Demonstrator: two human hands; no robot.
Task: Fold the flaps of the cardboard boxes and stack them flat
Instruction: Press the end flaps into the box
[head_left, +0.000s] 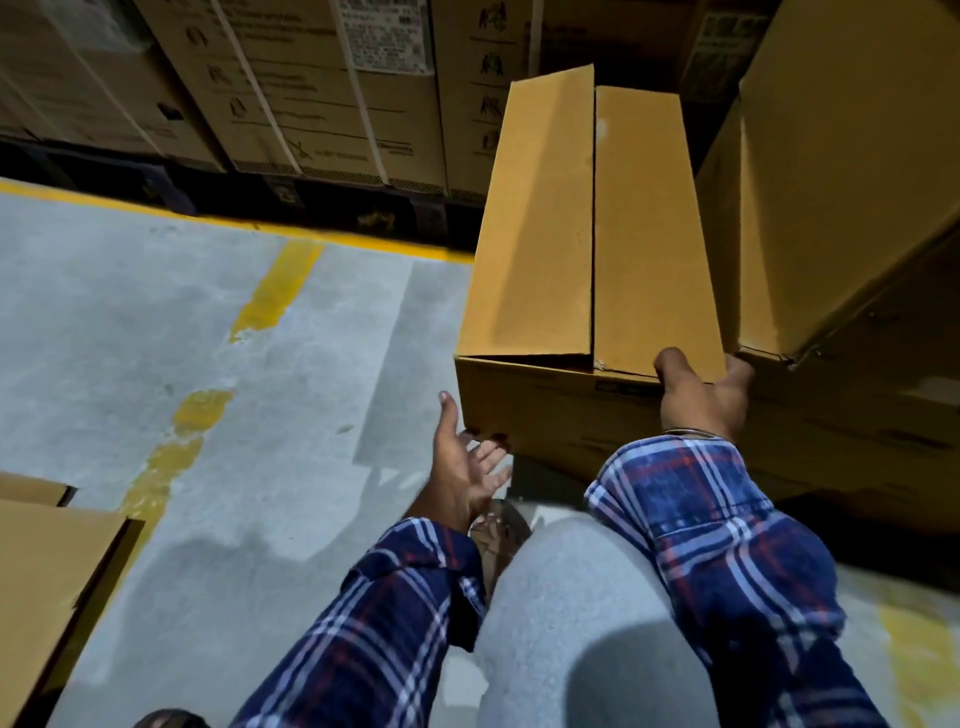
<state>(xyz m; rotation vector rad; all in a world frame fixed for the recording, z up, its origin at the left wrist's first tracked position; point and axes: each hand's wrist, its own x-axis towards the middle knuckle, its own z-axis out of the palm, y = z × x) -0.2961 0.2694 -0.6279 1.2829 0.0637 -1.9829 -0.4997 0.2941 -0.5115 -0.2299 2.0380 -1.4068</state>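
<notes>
At the lower left edge a flat cardboard piece (47, 587) lies on the grey concrete floor (156, 338), which carries worn yellow paint lines (275, 291). Further right, the left hand (465, 467) is spread, palm up, fingers reaching under the near bottom corner of the cardboard box (587, 249). That box stands just ahead of the person's knee (561, 597), its two top flaps (537, 228) folded shut with a dark seam between them. The right hand (701, 395) grips the box's near top edge, thumb over the flap. Another tilted box (831, 182) leans at far right.
</notes>
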